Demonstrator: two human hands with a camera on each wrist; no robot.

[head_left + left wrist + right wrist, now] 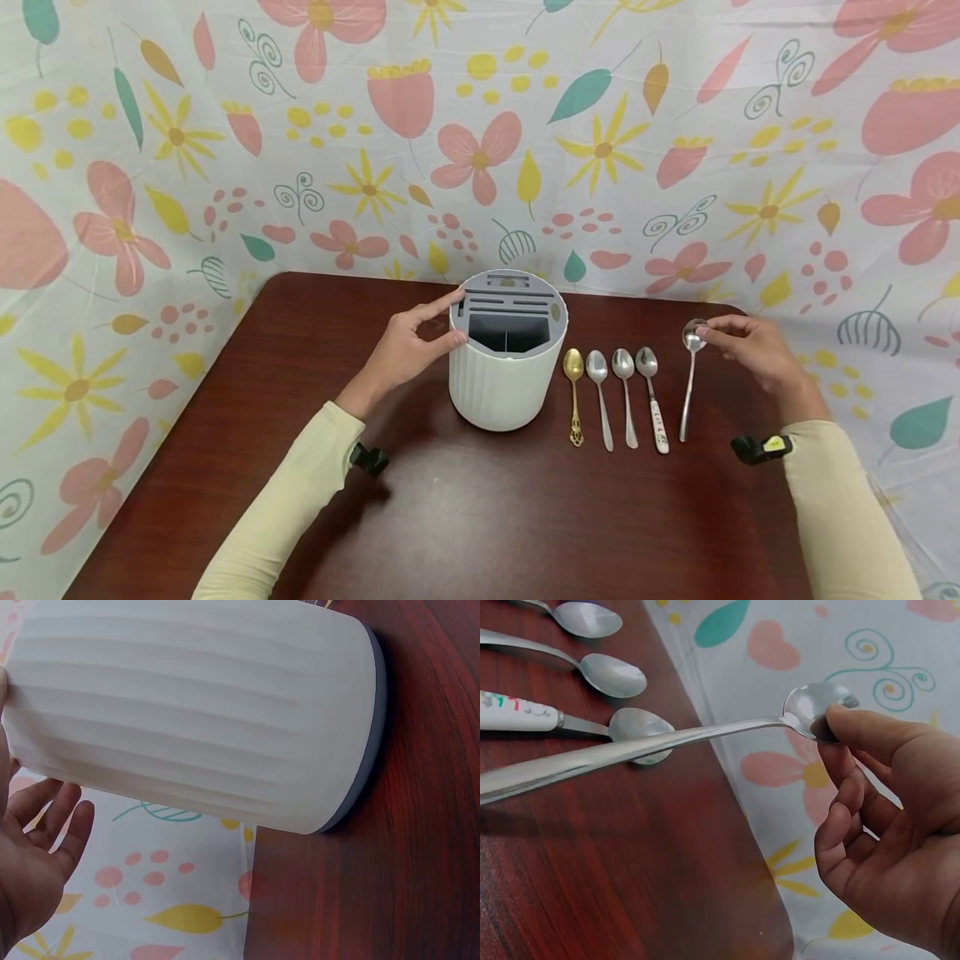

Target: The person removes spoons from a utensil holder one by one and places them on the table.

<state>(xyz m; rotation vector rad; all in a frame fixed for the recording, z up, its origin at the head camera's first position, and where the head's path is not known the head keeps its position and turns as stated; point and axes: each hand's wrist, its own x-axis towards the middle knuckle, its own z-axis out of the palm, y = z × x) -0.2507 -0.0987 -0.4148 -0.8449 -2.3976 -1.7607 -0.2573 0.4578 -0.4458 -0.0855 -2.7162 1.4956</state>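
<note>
My right hand [753,350] pinches a silver spoon [688,383] by its bowl between thumb and fingers. In the right wrist view the spoon's long handle [630,752] slants down to the left over the table. On the other side, my left hand [405,350] touches the rim of a white ribbed utensil holder [498,387], thumb at the front and fingers at the side. The holder has a grey slotted top [510,304] with open compartments at the front. From the left wrist camera the holder's ribbed wall [187,712] fills much of the view.
To the holder's right lie a gold spoon [574,392], two silver spoons [602,396] and a spoon with a white patterned handle [658,425], side by side. The dark red wooden table [480,517] backs onto a flowered cloth [480,158].
</note>
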